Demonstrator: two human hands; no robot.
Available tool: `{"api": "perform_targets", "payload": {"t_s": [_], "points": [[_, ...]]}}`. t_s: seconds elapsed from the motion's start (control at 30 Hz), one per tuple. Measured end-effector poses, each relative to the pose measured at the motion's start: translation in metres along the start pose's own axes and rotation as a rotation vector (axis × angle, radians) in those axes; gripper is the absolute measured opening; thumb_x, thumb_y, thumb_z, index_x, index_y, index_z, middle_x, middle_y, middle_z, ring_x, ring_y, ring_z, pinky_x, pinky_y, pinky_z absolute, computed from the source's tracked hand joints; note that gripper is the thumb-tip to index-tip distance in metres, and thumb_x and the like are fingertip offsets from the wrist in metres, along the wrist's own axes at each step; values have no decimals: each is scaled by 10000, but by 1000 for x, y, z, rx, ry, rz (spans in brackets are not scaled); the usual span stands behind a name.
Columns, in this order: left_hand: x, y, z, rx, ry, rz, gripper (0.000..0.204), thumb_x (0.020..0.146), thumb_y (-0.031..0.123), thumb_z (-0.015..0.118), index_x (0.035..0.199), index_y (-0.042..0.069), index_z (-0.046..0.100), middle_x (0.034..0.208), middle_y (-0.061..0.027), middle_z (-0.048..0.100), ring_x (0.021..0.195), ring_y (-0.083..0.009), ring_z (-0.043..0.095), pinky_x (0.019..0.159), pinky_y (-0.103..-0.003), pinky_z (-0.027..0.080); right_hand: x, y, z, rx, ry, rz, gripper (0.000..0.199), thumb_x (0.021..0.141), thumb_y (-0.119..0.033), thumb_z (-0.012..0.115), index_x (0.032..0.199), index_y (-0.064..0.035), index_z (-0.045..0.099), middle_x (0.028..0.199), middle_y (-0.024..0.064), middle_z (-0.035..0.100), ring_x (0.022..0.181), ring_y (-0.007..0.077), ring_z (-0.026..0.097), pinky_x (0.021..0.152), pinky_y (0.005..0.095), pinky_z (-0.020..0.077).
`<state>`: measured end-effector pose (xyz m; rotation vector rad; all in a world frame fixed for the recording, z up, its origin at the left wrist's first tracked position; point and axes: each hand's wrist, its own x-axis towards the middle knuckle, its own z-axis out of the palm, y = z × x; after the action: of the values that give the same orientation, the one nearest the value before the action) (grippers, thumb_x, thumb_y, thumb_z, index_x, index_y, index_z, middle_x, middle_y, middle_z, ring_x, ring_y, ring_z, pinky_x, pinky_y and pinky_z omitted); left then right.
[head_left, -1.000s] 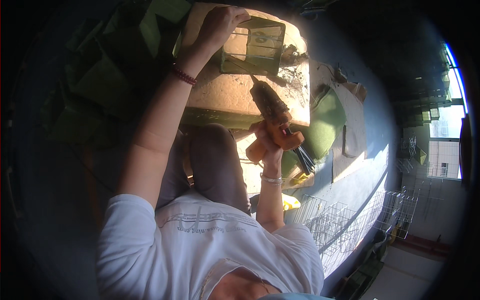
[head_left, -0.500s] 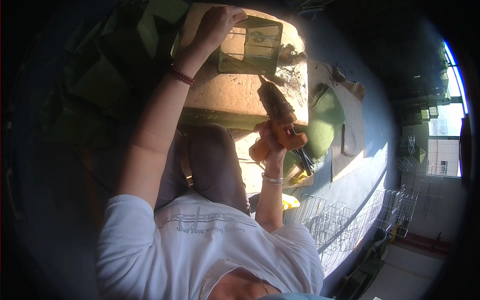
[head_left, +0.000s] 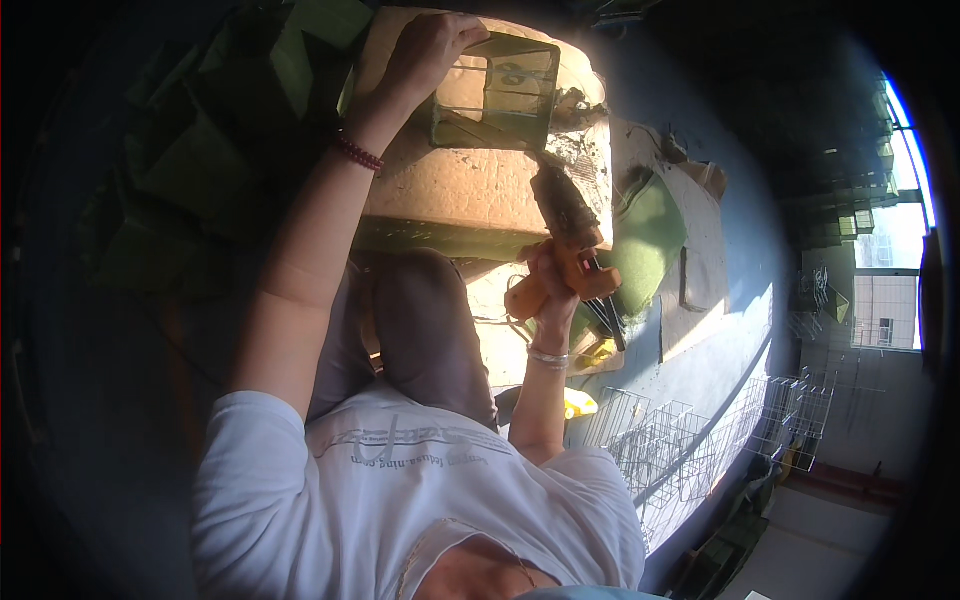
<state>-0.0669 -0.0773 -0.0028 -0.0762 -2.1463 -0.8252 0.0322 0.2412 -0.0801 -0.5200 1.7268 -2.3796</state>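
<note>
My left hand (head_left: 434, 52) pinches the far left corner of a green box frame (head_left: 496, 142), an open-sided box with thin wires across it. Its near edge faces me, and the fingertips are partly hidden behind the corner. Wrapped round the handle of an orange glue gun (head_left: 574, 250) is my right hand (head_left: 548, 284). Dark residue coats the gun's front half. The nozzle points away from me and lies close to the frame's near right corner; whether it touches cannot be made out.
Beneath the frame is a tan padded work block (head_left: 450, 190) with dark residue at its right. Green box pieces (head_left: 200, 150) pile up at the left. A green cushion-like piece (head_left: 650, 240) lies to the right. Wire grids (head_left: 660, 445) stand on the floor at lower right.
The glue gun and my right hand have shifted slightly right, the nozzle moving to the frame's near right corner. My left hand and the frame have barely moved.
</note>
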Motion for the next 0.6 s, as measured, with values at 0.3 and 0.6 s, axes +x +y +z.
{"api": "perform_targets", "payload": {"t_s": [0.3,0.6], "points": [[1,-2,2,15,23,25,258,887,238,604,1014,30,688,958,-132,687,874,-268,673,768,-326,526,4,9,-18,4,7,-6,238,835,1,559,1069,-30,533,862,68,565,837,204,567,747,304,426],[3,1,2,3,56,52,272,884,253,610,1020,30,685,937,-148,682,860,-287,670,763,-336,525,4,2,-6,33,-4,-5,246,826,-3,551,1071,-16,529,847,64,541,779,176,506,782,354,452]]}}
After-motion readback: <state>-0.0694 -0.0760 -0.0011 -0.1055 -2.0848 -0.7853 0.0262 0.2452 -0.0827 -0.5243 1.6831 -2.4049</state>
